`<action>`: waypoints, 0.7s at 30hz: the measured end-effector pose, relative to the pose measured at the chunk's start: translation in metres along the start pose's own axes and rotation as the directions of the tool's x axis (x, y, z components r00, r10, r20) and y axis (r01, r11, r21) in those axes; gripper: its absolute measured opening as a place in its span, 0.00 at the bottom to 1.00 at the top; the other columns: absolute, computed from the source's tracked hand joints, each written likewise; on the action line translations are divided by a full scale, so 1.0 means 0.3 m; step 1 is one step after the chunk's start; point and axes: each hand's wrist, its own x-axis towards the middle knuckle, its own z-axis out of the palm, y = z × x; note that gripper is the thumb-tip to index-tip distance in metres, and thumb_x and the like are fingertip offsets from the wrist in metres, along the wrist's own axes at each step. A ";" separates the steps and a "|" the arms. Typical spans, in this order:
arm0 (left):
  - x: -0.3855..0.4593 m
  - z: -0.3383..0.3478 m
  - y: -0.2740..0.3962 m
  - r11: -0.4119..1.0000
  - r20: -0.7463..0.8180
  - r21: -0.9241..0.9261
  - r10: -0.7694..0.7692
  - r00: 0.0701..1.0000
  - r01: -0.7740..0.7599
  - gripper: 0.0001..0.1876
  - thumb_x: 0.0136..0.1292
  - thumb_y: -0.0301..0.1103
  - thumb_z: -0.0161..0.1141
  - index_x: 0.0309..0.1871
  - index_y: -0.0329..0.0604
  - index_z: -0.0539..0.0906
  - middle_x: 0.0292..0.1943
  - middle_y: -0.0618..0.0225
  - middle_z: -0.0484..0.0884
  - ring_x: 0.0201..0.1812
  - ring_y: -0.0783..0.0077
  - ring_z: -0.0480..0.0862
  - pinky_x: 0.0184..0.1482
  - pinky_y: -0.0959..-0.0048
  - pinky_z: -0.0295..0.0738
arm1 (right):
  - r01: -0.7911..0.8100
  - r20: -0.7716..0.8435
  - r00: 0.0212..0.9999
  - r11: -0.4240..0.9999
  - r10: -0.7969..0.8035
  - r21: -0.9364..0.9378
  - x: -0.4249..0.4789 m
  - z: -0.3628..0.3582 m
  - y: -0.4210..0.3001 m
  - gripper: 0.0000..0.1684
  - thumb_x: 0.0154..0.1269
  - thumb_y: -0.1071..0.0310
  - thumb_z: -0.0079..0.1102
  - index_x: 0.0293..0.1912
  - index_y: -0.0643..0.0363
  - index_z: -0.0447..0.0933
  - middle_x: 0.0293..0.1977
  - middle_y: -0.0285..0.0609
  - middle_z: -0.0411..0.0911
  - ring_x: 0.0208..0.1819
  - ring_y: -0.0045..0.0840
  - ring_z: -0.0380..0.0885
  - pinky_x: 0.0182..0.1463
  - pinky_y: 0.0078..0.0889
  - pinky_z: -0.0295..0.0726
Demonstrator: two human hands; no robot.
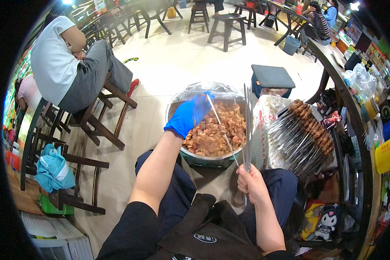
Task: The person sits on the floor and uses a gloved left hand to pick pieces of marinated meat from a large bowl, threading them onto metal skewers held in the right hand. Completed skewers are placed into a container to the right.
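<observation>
A large metal basin stands before my knees, holding chunks of marinated raw meat. Clear plastic film covers its far part. My left hand, in a blue glove, is above the meat with its fingers closed at the far end of a single metal skewer. A small brown bit, apparently meat, shows at those fingertips; the glove hides the rest. My bare right hand grips this skewer's near end together with an upright bundle of flat metal skewers.
Right of the basin, loaded meat skewers lie piled on a plastic-covered surface bearing writing. Behind is a dark padded stool. A seated person is at left, near wooden stools. A cluttered counter runs along the right.
</observation>
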 end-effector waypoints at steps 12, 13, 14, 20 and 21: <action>-0.081 0.223 -0.028 0.918 -0.137 0.385 0.162 0.977 -0.098 0.13 0.70 0.36 0.52 0.51 0.39 0.76 0.49 0.60 0.79 0.56 0.61 0.77 0.62 0.55 0.71 | 0.003 -0.015 1.000 0.997 -0.004 -0.072 -0.004 0.006 0.004 0.08 0.72 0.64 0.51 0.37 0.56 0.68 0.15 0.24 0.55 0.13 0.08 0.49 0.15 0.14 0.47; -0.081 0.218 -0.026 0.921 -0.113 0.378 0.151 0.982 -0.098 0.13 0.70 0.37 0.53 0.51 0.39 0.76 0.49 0.59 0.79 0.55 0.61 0.77 0.62 0.54 0.71 | 0.006 -0.015 1.000 0.997 -0.007 -0.078 -0.004 0.007 0.004 0.08 0.72 0.64 0.51 0.37 0.56 0.68 0.15 0.24 0.55 0.13 0.08 0.49 0.15 0.14 0.47; -0.081 0.214 -0.023 0.915 -0.111 0.390 0.155 0.982 -0.100 0.13 0.70 0.36 0.53 0.51 0.39 0.76 0.49 0.59 0.79 0.55 0.61 0.78 0.62 0.54 0.72 | 0.004 -0.019 1.000 0.997 -0.005 -0.077 -0.004 0.008 0.005 0.08 0.72 0.64 0.51 0.37 0.56 0.68 0.15 0.24 0.55 0.13 0.08 0.50 0.15 0.14 0.47; -0.070 0.221 -0.051 0.873 -0.156 0.476 0.201 0.967 -0.105 0.13 0.72 0.35 0.48 0.52 0.36 0.76 0.45 0.59 0.80 0.49 0.61 0.80 0.58 0.52 0.76 | -0.006 -0.043 0.999 0.997 0.002 -0.081 -0.005 0.003 0.010 0.07 0.72 0.65 0.51 0.38 0.56 0.68 0.15 0.24 0.55 0.13 0.08 0.50 0.15 0.14 0.47; -0.066 0.215 -0.059 0.859 -0.168 0.500 0.222 0.961 -0.111 0.13 0.72 0.35 0.48 0.51 0.36 0.76 0.44 0.60 0.79 0.48 0.62 0.80 0.58 0.52 0.77 | -0.003 -0.046 0.999 0.997 -0.001 -0.083 -0.004 0.002 0.013 0.07 0.72 0.65 0.51 0.38 0.56 0.68 0.15 0.24 0.55 0.13 0.08 0.50 0.15 0.14 0.47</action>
